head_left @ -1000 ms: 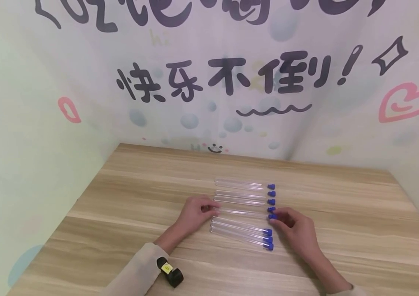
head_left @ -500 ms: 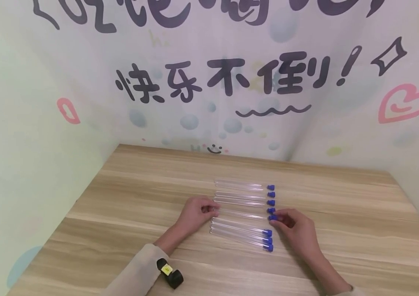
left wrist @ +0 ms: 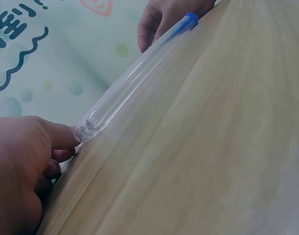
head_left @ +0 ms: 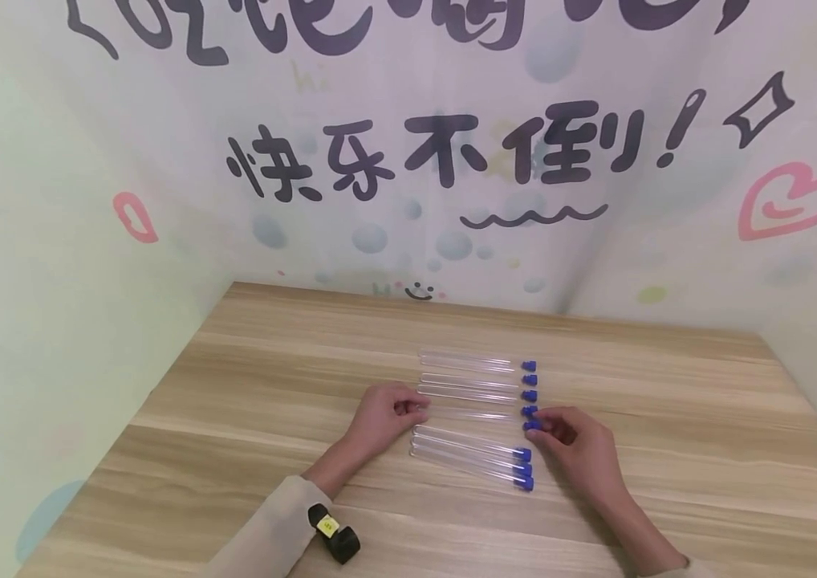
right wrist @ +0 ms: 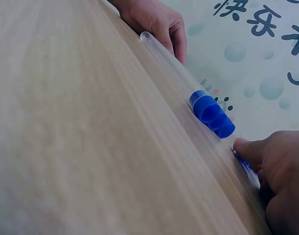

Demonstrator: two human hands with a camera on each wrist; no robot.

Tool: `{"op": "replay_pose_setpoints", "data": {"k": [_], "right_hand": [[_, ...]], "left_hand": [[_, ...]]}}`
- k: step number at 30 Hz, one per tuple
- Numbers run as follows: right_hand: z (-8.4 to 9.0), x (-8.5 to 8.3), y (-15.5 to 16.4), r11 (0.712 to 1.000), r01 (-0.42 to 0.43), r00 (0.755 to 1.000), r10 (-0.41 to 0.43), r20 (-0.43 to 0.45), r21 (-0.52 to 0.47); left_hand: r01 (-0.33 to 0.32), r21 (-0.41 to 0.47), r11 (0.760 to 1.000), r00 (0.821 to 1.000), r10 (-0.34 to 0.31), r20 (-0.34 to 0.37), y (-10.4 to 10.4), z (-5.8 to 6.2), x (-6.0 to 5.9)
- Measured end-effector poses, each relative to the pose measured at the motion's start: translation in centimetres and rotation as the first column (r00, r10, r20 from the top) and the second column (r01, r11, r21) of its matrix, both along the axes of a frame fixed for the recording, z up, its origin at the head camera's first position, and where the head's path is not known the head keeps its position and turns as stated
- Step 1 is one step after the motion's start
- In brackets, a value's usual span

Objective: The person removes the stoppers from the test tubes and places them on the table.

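Observation:
My left hand (head_left: 385,417) pinches the rounded end of a clear test tube (head_left: 473,415) lying flat on the table. Opposite its open end, my right hand (head_left: 582,449) pinches a blue cap (head_left: 532,425) between thumb and fingers; a gap shows between cap and tube. In the right wrist view, the thumb (right wrist: 249,149) hides most of that cap. Nearer the person lie three test tubes with blue caps (head_left: 522,469) fitted, side by side. Beyond the held tube lie several uncapped test tubes (head_left: 468,384), with loose blue caps (head_left: 529,380) in a column off their open ends.
The wood-grain table (head_left: 249,361) reaches back to a printed wall cloth (head_left: 380,265) with dark lettering. A black strap with a yellow label (head_left: 327,526) sits on the left sleeve.
Both hands stay at the two ends of the same tube. The tube's open end and the held cap shift only slightly; the other tubes and caps stay put.

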State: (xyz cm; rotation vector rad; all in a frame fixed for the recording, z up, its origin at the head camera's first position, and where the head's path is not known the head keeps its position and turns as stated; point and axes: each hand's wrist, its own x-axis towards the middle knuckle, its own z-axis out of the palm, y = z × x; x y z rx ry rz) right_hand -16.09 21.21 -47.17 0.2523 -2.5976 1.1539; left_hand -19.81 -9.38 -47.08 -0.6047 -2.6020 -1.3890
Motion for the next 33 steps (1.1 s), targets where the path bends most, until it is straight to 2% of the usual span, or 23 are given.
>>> {"op": "replay_pose_setpoints", "data": {"k": [17,23,27,33], "right_hand": [[-0.21,-0.25,0.10,0.999,0.010,1.000,-0.010,-0.018,0.032],[-0.25,-0.13,0.14,1.000,0.013,1.000,-0.013,-0.023,-0.011],[-0.35,-0.11,0.13,0.999,0.031,0.999,-0.033,-0.042,-0.044],[0.03,0.12,0.16,0.995,0.071,0.996,-0.075,-0.043,-0.076]], "left_hand": [[0.014,-0.012,1.000,1.000,-0.014,-0.012,-0.15,-0.05,-0.01],[0.008,-0.022,1.000,1.000,-0.008,0.022,-0.12,0.00,0.04],[0.007,0.009,1.000,0.999,-0.007,0.041,-0.18,-0.05,0.10],[0.014,0.059,0.998,1.000,-0.014,0.009,-0.17,-0.12,0.17]]}}
